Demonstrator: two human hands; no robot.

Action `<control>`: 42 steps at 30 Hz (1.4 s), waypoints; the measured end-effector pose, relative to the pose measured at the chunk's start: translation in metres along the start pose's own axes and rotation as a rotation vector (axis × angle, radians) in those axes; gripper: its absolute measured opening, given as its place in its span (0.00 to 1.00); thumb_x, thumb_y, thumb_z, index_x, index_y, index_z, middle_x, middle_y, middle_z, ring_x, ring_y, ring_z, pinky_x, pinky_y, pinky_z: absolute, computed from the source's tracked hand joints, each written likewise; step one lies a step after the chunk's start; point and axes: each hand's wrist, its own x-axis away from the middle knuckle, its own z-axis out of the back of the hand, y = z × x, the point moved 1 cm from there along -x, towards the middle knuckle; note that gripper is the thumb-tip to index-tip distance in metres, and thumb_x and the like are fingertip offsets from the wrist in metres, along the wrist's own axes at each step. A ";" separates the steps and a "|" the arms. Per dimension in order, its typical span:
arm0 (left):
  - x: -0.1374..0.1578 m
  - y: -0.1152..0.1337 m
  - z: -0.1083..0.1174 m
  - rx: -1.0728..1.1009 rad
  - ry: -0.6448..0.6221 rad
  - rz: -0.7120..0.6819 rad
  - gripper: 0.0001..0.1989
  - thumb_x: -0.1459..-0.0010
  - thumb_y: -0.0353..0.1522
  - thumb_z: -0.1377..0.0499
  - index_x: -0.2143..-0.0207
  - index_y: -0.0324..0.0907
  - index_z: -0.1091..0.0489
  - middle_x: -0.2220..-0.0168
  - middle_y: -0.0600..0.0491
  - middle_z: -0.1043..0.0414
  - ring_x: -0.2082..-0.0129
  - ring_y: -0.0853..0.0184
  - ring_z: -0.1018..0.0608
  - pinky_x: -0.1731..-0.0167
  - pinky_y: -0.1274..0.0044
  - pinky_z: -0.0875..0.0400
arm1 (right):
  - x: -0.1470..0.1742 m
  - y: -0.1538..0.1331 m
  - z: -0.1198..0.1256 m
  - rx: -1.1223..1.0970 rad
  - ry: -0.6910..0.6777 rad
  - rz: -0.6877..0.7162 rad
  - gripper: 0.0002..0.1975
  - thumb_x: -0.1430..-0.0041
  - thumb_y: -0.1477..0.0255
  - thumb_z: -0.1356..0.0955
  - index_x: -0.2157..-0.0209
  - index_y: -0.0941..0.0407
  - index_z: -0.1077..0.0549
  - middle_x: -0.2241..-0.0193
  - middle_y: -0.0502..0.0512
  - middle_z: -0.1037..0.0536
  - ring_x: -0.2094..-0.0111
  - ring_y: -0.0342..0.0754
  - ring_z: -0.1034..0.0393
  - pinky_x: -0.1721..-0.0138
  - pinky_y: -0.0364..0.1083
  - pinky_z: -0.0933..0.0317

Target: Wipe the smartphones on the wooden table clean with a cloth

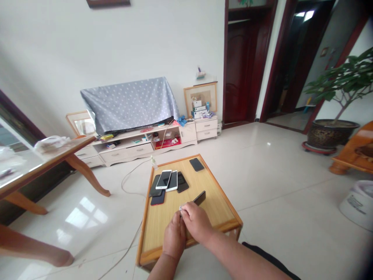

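Small whitish object (180, 209), lower centre, is pinched in fingers of right hand (198, 222), long axis unclear; left hand (175, 236) curls just below, can't tell its grip.

Held item (180, 209) mostly hidden; bucket (358, 205) cropped

Left hand (175, 238) and right hand (198, 223), both bare; behind the fingers (189, 208), uncovered forearms (243, 254), rounded, broadening away from the wrists (212, 238).
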 end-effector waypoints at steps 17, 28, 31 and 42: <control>0.000 -0.002 0.000 -0.016 0.015 0.071 0.18 0.32 0.42 0.58 0.49 0.44 0.38 0.60 0.46 0.23 0.61 0.61 0.20 0.63 0.73 0.31 | -0.040 0.103 0.029 -0.065 0.278 -0.337 0.15 0.39 0.62 0.39 0.71 0.54 0.27 0.72 0.53 0.22 0.70 0.48 0.29 0.69 0.43 0.41; -0.007 -0.012 0.003 -0.016 0.110 0.096 0.19 0.33 0.43 0.57 0.52 0.42 0.34 0.60 0.47 0.25 0.58 0.61 0.23 0.57 0.70 0.31 | -0.018 0.075 -0.004 0.026 0.088 -0.224 0.06 0.49 0.76 0.33 0.78 0.54 0.30 0.76 0.49 0.26 0.72 0.45 0.33 0.71 0.41 0.48; -0.009 -0.014 0.005 -0.003 0.115 0.136 0.20 0.34 0.42 0.56 0.51 0.42 0.33 0.61 0.47 0.24 0.59 0.60 0.22 0.57 0.69 0.30 | -0.022 0.077 0.000 0.047 0.109 -0.248 0.05 0.46 0.75 0.34 0.75 0.54 0.29 0.76 0.48 0.26 0.73 0.45 0.33 0.73 0.41 0.49; -0.018 -0.017 0.006 0.044 0.038 0.189 0.22 0.35 0.41 0.55 0.44 0.43 0.35 0.51 0.46 0.24 0.50 0.61 0.24 0.49 0.69 0.33 | -0.030 0.087 0.019 0.193 0.126 -0.246 0.08 0.40 0.75 0.37 0.64 0.53 0.25 0.66 0.53 0.24 0.65 0.47 0.30 0.66 0.42 0.44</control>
